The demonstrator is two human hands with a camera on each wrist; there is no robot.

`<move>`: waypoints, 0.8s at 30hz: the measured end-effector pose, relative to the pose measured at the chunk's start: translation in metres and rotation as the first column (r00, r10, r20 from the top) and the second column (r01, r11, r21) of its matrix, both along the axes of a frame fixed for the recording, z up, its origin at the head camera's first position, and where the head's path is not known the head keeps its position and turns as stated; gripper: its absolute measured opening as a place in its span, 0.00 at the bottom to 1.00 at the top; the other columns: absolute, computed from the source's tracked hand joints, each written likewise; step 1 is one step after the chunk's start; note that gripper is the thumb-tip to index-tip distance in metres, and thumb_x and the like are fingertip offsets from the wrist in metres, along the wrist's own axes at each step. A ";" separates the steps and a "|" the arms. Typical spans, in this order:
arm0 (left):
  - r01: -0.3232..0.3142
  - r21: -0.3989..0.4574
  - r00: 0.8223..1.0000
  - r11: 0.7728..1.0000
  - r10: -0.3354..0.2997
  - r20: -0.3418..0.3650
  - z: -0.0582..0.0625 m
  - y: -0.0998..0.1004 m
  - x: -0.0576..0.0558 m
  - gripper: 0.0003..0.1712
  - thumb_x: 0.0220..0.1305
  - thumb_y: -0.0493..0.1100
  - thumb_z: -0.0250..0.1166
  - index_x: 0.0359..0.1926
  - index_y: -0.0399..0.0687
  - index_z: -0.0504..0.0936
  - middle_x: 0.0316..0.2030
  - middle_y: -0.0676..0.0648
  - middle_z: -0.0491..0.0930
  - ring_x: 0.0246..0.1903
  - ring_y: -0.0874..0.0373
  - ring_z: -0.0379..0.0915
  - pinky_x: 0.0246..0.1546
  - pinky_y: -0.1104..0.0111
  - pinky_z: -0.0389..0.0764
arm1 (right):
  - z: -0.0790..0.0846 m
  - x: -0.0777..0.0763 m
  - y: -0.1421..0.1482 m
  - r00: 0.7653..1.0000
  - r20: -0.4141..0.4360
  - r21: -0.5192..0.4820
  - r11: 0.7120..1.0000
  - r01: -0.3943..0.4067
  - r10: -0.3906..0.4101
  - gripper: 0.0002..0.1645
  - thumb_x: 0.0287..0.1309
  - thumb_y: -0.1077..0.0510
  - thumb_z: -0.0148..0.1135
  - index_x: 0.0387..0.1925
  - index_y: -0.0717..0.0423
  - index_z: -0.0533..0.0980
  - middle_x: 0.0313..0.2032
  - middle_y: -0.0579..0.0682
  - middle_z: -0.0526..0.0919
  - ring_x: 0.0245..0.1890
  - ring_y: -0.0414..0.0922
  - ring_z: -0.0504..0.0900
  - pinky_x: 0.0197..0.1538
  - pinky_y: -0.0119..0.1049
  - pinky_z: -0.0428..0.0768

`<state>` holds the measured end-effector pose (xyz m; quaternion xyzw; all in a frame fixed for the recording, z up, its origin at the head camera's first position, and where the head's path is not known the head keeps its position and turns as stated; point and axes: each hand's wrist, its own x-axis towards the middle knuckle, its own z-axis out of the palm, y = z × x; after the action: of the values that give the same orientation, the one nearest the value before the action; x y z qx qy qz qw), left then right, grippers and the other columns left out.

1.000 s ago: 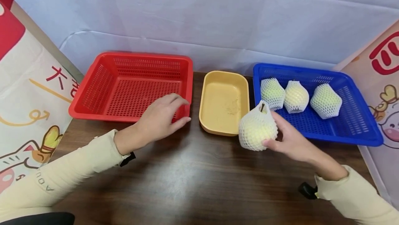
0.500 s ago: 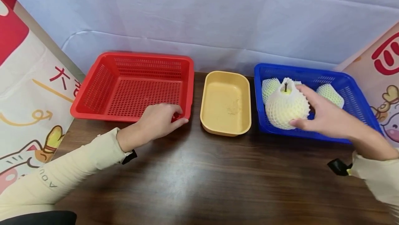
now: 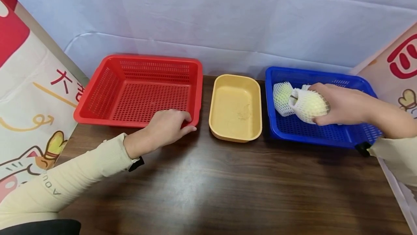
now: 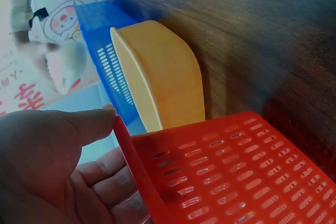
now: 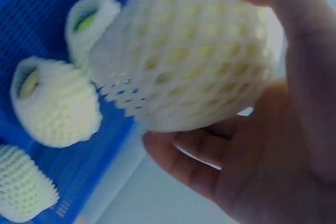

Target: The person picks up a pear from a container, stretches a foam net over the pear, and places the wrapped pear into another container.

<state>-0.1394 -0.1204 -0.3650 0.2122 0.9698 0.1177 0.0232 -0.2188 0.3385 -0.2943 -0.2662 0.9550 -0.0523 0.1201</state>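
With its thumb and fingers, my right hand [image 3: 345, 103] holds a pale yellow pear [image 3: 311, 106] wrapped in a white foam net. The pear is tilted over the blue basket [image 3: 325, 141], its stem pointing left. Foam-netted fruit lies in that basket: one piece of greenish fruit [image 3: 282, 97] shows at the left, and the others are mostly hidden by my hand. In the right wrist view a netted fruit [image 5: 58, 103] shows beside the held pear. My left hand [image 3: 166, 128] pinches the rim of the red basket [image 4: 226, 166] at its near right corner, thumb on top and fingers outside.
A yellow plastic tub [image 3: 235, 133] stands between the two baskets on the dark wooden table [image 3: 228, 188]. A pale cloth [image 3: 208, 17] hangs behind them. Printed panels flank the table left and right.
My right hand has carried the pear from beside the tub rightward over the blue basket, then lowered and tipped it. My left hand has closed onto the red basket's rim.
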 end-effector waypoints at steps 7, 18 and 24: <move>0.001 -0.012 1.000 1.000 -0.001 0.012 0.002 0.000 0.000 0.16 0.66 0.57 0.70 0.43 0.51 0.87 0.35 0.48 0.87 0.32 0.54 0.83 0.23 0.54 0.81 | -0.019 -0.023 0.007 0.975 0.215 0.051 0.996 -0.076 0.063 0.42 0.44 0.54 0.76 0.60 0.64 0.68 0.42 0.53 0.76 0.36 0.46 0.72 0.35 0.41 0.74; -0.006 -0.026 1.000 1.000 0.006 0.020 0.004 0.000 0.001 0.14 0.65 0.56 0.71 0.40 0.53 0.86 0.33 0.49 0.87 0.34 0.51 0.84 0.25 0.52 0.81 | -0.040 -0.046 0.000 0.914 0.398 0.097 0.988 -0.122 0.074 0.46 0.53 0.53 0.73 0.64 0.74 0.63 0.56 0.70 0.75 0.55 0.65 0.77 0.52 0.60 0.77; 0.000 -0.028 1.000 1.000 0.001 0.022 0.005 0.000 0.001 0.14 0.65 0.57 0.70 0.39 0.53 0.86 0.33 0.49 0.86 0.34 0.51 0.84 0.25 0.51 0.81 | -0.050 -0.049 -0.005 0.895 0.437 0.117 0.981 -0.155 0.089 0.49 0.55 0.51 0.73 0.66 0.76 0.61 0.59 0.74 0.73 0.59 0.71 0.73 0.56 0.65 0.73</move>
<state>-0.1385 -0.1208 -0.3600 0.2104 0.9711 0.1063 0.0367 -0.2680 0.3338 -0.3448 -0.2980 0.8876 -0.0308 0.3500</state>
